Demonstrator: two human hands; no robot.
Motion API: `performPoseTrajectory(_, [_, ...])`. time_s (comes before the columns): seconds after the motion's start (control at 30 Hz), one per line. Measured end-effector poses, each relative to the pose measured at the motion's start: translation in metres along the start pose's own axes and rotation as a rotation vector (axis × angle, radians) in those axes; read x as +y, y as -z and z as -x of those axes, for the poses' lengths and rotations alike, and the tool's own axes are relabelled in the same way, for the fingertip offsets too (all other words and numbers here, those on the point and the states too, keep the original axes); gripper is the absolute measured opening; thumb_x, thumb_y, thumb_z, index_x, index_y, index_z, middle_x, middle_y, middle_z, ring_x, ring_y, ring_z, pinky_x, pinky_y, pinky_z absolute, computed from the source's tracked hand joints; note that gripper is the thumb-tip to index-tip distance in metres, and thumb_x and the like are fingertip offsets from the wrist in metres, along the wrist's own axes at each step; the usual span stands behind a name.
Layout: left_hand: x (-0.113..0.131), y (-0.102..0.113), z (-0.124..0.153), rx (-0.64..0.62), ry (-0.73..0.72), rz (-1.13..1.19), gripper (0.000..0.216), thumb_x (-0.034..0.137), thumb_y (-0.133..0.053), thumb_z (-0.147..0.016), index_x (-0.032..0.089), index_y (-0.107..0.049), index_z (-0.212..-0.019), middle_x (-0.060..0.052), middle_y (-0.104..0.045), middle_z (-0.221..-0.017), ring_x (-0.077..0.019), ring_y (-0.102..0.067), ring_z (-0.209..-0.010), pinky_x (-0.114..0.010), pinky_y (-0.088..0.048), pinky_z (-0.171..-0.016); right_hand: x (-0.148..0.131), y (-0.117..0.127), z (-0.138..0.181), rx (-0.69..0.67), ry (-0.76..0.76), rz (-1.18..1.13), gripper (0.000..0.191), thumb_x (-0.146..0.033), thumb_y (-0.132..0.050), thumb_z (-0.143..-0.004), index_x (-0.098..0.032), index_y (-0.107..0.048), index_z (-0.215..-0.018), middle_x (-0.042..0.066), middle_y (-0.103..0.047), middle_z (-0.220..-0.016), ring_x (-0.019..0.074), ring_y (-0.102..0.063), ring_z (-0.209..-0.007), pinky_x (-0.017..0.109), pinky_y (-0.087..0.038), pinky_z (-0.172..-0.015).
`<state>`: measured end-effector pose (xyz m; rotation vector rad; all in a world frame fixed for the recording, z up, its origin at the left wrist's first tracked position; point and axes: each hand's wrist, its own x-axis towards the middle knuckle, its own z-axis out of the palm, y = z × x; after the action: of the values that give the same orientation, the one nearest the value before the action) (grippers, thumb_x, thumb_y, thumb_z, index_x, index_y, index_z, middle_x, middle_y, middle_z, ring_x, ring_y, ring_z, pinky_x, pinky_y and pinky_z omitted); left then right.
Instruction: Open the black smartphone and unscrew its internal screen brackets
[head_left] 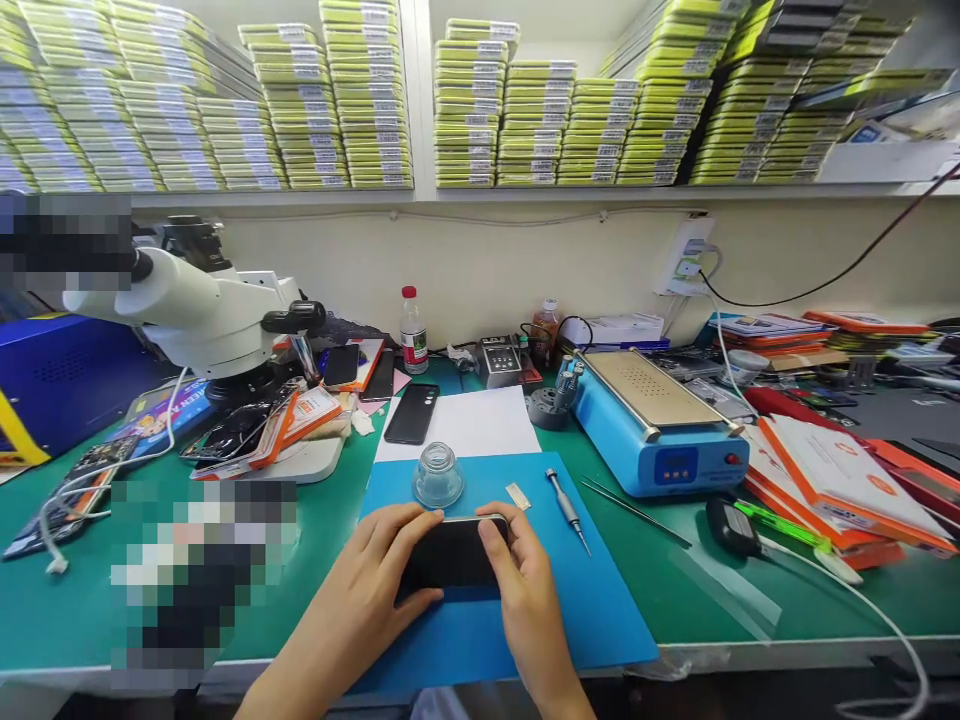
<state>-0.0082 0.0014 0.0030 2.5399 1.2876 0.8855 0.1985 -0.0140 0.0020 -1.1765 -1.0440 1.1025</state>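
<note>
A black smartphone [457,556] lies sideways between my two hands, just above the blue mat [592,610]. My left hand [379,565] grips its left end, thumb along the near edge and fingers on the far edge. At the right end my right hand [521,565] closes around it, the thumb resting over the front. Just beyond the phone stands a clear glass jar [439,477]. A small pale strip [517,496] and a precision screwdriver [568,508] lie to the right of it. A black phone case [412,413] rests on white paper [495,420] farther back.
On the right sits a blue heating plate machine [637,440], with tweezers [634,512] and a black plug-like device [733,528] near it. A microscope [202,310] stands at the left. Orange-white boxes [847,480] pile up on the right. A water bottle [413,335] stands by the wall.
</note>
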Motion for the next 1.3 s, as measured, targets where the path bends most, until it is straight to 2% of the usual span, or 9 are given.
performPoseTrajectory(0.07, [0.004,0.001,-0.005,-0.003,0.07,0.1,0.065,0.028,-0.075,-0.095,0.036,-0.045,-0.153,-0.007,-0.062,-0.14,-0.0301,-0.061,-0.13,-0.047,-0.052,-0.109,0.0,0.001,0.002,0.022,0.031,0.059,0.048,-0.067,-0.059,-0.096,-0.024,-0.067,-0.117,0.004,-0.069,-0.091,0.0235,-0.063,-0.082,0.033,-0.051,-0.076])
performPoseTrajectory(0.2, [0.013,0.007,-0.018,-0.035,0.21,0.325,0.015,0.036,-0.056,-0.107,0.029,-0.066,-0.116,-0.003,-0.07,-0.111,-0.0233,-0.067,-0.105,-0.035,-0.054,-0.09,0.001,0.002,0.005,0.045,0.114,0.175,0.042,-0.064,-0.056,-0.1,-0.025,-0.067,-0.111,0.002,-0.066,-0.09,0.0202,-0.058,-0.075,0.031,-0.048,-0.072])
performPoseTrajectory(0.4, [0.027,0.013,-0.023,0.014,0.274,0.415,0.018,0.035,-0.054,-0.107,0.026,-0.067,-0.099,-0.002,-0.069,-0.098,-0.0233,-0.063,-0.095,-0.032,-0.047,-0.08,-0.003,0.0,0.004,0.023,0.114,0.136,0.042,-0.057,-0.077,-0.087,-0.024,-0.069,-0.112,0.003,-0.071,-0.1,0.0225,-0.065,-0.091,0.03,-0.05,-0.083])
performPoseTrajectory(0.53, [0.031,0.014,-0.023,0.013,0.287,0.404,0.022,0.037,-0.055,-0.106,0.026,-0.067,-0.093,-0.003,-0.069,-0.093,-0.0242,-0.062,-0.091,-0.032,-0.044,-0.075,-0.001,0.0,0.005,-0.005,0.067,0.106,0.037,-0.058,-0.077,-0.088,-0.022,-0.07,-0.095,0.002,-0.069,-0.086,0.0201,-0.064,-0.081,0.028,-0.05,-0.076])
performPoseTrajectory(0.73, [0.023,0.007,-0.019,0.019,0.332,0.433,0.028,0.046,-0.056,-0.104,0.026,-0.071,-0.092,-0.003,-0.07,-0.091,-0.0234,-0.063,-0.087,-0.03,-0.044,-0.072,0.005,0.0,0.005,0.031,0.058,0.101,0.041,-0.06,-0.079,-0.085,-0.021,-0.07,-0.091,0.002,-0.07,-0.083,0.0191,-0.063,-0.078,0.027,-0.049,-0.073])
performPoseTrajectory(0.83, [0.014,0.001,-0.013,0.026,0.43,0.518,0.033,0.055,-0.06,-0.1,0.026,-0.072,-0.091,-0.002,-0.07,-0.088,-0.0226,-0.063,-0.083,-0.027,-0.045,-0.068,0.002,-0.001,0.0,0.012,0.015,-0.028,0.048,-0.061,-0.083,-0.081,-0.022,-0.069,-0.106,0.002,-0.072,-0.086,0.0201,-0.066,-0.08,0.028,-0.052,-0.074])
performPoseTrajectory(0.97, [0.013,-0.002,-0.01,0.105,0.654,0.819,0.045,0.067,-0.068,-0.09,0.023,-0.069,-0.087,0.0,-0.068,-0.077,-0.019,-0.06,-0.071,-0.024,-0.046,-0.061,-0.003,-0.003,-0.003,-0.091,-0.071,-0.181,0.06,-0.061,-0.083,-0.081,-0.02,-0.067,-0.122,0.006,-0.075,-0.092,0.0223,-0.069,-0.084,0.031,-0.057,-0.074])
performPoseTrajectory(1.17, [0.044,-0.022,-0.016,0.375,0.865,1.249,0.053,0.067,-0.084,-0.076,0.023,-0.058,-0.088,0.004,-0.067,-0.073,-0.0116,-0.055,-0.056,-0.019,-0.038,-0.05,-0.003,-0.005,0.005,-0.225,-0.021,-0.096,0.045,-0.056,-0.075,-0.091,-0.023,-0.072,-0.123,0.008,-0.076,-0.114,0.0238,-0.072,-0.097,0.033,-0.057,-0.087])
performPoseTrajectory(1.3, [0.06,-0.04,-0.01,0.479,0.873,1.31,0.053,0.07,-0.08,-0.08,0.024,-0.061,-0.1,0.0,-0.073,-0.089,-0.0149,-0.064,-0.072,-0.022,-0.048,-0.063,-0.001,-0.003,0.007,-0.194,0.072,-0.027,0.038,-0.053,-0.064,-0.1,-0.027,-0.074,-0.126,0.007,-0.076,-0.12,0.0244,-0.071,-0.107,0.032,-0.054,-0.097])
